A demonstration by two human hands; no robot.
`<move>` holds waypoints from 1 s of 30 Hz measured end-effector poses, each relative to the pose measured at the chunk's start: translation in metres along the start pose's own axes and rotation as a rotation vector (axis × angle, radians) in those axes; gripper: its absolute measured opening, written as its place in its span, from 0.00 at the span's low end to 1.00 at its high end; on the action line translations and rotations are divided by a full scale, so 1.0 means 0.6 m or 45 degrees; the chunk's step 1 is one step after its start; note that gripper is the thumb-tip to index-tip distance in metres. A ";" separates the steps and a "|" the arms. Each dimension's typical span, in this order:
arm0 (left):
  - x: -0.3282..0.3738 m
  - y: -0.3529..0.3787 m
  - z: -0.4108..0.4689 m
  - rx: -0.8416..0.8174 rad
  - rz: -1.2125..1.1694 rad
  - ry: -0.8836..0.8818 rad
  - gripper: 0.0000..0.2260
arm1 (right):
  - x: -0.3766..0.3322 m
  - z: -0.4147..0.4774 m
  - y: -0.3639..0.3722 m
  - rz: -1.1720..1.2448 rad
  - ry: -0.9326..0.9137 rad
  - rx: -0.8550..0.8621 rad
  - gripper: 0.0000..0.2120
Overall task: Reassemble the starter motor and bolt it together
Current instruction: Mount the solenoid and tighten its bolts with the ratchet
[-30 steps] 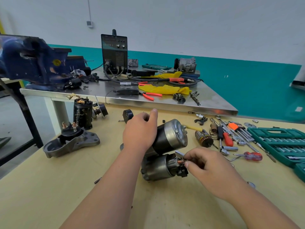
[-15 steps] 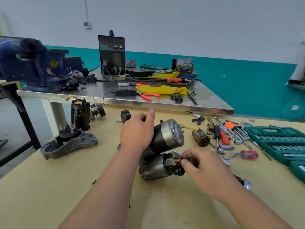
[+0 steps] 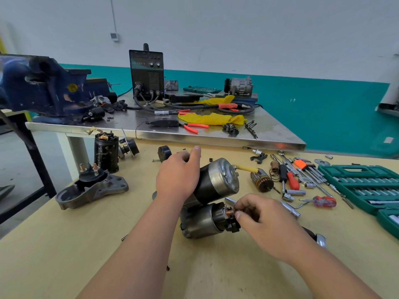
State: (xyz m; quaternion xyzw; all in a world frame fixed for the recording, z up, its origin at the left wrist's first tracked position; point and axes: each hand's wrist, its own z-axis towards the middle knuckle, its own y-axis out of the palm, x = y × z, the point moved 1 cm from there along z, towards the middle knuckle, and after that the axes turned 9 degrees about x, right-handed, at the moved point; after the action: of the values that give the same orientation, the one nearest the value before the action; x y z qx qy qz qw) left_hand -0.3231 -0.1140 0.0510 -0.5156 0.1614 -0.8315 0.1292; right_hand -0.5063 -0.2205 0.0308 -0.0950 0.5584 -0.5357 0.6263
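1. Head view, the task's thing: the starter (image 3: 218,182) lies at mid-frame on the table (image 3: 64,255). Its barrel and solenoid are already joined, and its end cap is on with screw heads showing.
2. Left hand (image 3: 177,175), just left of centre: its fingers curl over the barrel and grip it, with the thumb raised.
3. Right hand (image 3: 265,221), lower right of centre: its fingers are pinched on the copper stud (image 3: 229,211) at the solenoid's end. I cannot tell whether a nut sits between them.
4. Progress, as a judgement: the main assembly looks largely done. Work at the terminal and final tightening seem to be left. The frame does not show whether the bolts are tight.
5. Right of the starter lie an armature (image 3: 261,180), a red screwdriver (image 3: 323,201) and loose sockets. The green socket set (image 3: 362,186) is at the right edge.
6. At the left, well apart from the starter, are a grey housing (image 3: 90,190) and a black cylinder (image 3: 106,152).
7. In the upper half a steel table (image 3: 280,139) carries a blue vise (image 3: 43,87), a welder (image 3: 146,74), a yellow cloth (image 3: 211,118) and pliers (image 3: 194,127).
8. In the way: a chrome tool (image 3: 319,239) lies partly under the right forearm, and loose sockets crowd close beside that hand.
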 end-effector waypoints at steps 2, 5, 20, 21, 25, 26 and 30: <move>0.000 -0.002 -0.004 0.002 -0.001 -0.010 0.25 | 0.001 0.000 -0.008 0.000 -0.005 -0.026 0.06; 0.000 -0.007 -0.011 0.002 -0.009 -0.014 0.26 | 0.007 0.005 -0.026 0.002 0.038 0.016 0.08; 0.015 -0.032 -0.069 -0.022 0.008 0.031 0.27 | 0.015 -0.011 -0.065 0.400 0.245 0.494 0.07; 0.018 -0.033 -0.074 -0.028 0.017 0.031 0.27 | 0.019 -0.012 -0.064 0.379 0.255 0.477 0.06; 0.039 -0.031 -0.093 -0.075 0.173 0.130 0.26 | 0.032 -0.017 -0.058 0.286 0.241 0.423 0.10; 0.048 -0.026 -0.099 -0.093 0.246 0.179 0.26 | 0.035 -0.017 -0.058 0.264 0.249 0.433 0.10; 0.084 0.007 -0.118 -0.174 0.611 0.364 0.24 | 0.053 -0.024 -0.056 0.245 0.368 0.421 0.13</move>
State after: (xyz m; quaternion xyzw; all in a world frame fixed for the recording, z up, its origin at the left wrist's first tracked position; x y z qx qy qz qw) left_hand -0.4084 -0.1273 0.0610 -0.3478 0.3510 -0.8286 0.2630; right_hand -0.5434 -0.2519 0.0309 0.1402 0.5534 -0.5655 0.5952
